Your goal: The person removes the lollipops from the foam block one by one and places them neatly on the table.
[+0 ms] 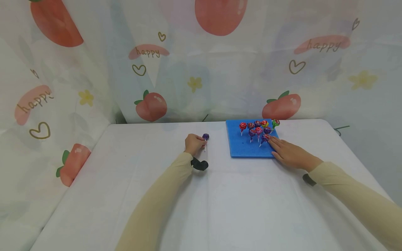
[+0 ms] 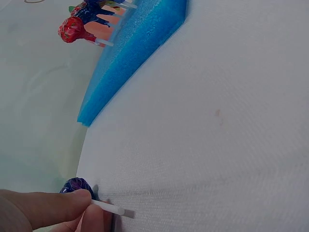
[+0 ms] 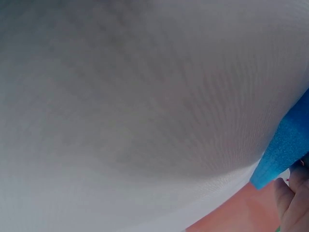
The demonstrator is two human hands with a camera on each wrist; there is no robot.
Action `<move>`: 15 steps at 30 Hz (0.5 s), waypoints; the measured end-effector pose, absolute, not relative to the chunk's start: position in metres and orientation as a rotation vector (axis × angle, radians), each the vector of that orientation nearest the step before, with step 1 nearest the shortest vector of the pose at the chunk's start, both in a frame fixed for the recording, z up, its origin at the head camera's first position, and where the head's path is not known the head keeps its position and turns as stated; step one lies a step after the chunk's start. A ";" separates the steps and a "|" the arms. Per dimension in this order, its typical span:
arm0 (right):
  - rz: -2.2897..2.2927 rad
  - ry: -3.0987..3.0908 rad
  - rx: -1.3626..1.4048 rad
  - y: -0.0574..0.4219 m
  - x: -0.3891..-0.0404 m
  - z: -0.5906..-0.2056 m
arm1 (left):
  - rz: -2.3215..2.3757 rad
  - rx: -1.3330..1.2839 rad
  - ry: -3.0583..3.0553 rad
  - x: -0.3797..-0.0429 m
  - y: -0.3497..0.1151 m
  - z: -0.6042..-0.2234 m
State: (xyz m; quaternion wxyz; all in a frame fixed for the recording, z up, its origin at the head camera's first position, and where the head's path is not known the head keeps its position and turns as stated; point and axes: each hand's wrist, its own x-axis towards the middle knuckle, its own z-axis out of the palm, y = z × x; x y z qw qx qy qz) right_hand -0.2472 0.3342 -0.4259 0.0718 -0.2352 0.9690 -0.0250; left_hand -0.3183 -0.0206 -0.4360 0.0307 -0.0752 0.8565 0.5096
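Note:
Between thumb and fingers, my left hand (image 1: 193, 144) pinches a lollipop (image 1: 205, 136) in a dark purple-blue wrapper, its white stick pointing down. The left wrist view shows the same lollipop (image 2: 76, 184) partly covered by the thumb. To the right lies a blue foam board (image 1: 248, 151) with several wrapped lollipops (image 1: 258, 130) standing in it on their sticks. My right hand (image 1: 289, 153) rests at the board's right edge with fingers extended, beside the nearest purple-red lollipop (image 1: 265, 137). Only part of that hand (image 3: 294, 200) shows in the right wrist view.
A white cloth covers the table (image 1: 207, 209). Behind and to the left hangs a printed curtain (image 1: 188, 62) with peaches, hearts and flowers. Dark wrist devices (image 1: 199, 164) are strapped on both arms.

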 end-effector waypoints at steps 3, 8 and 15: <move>-0.083 2.912 -0.708 0.334 -0.247 -0.426 | 1.551 -0.219 2.653 -0.317 -0.021 -0.434; -0.081 2.915 -0.716 0.334 -0.248 -0.426 | 1.485 -0.199 2.708 -0.316 -0.022 -0.433; -0.081 2.916 -0.710 0.334 -0.248 -0.427 | 1.464 -0.193 2.693 -0.320 -0.024 -0.434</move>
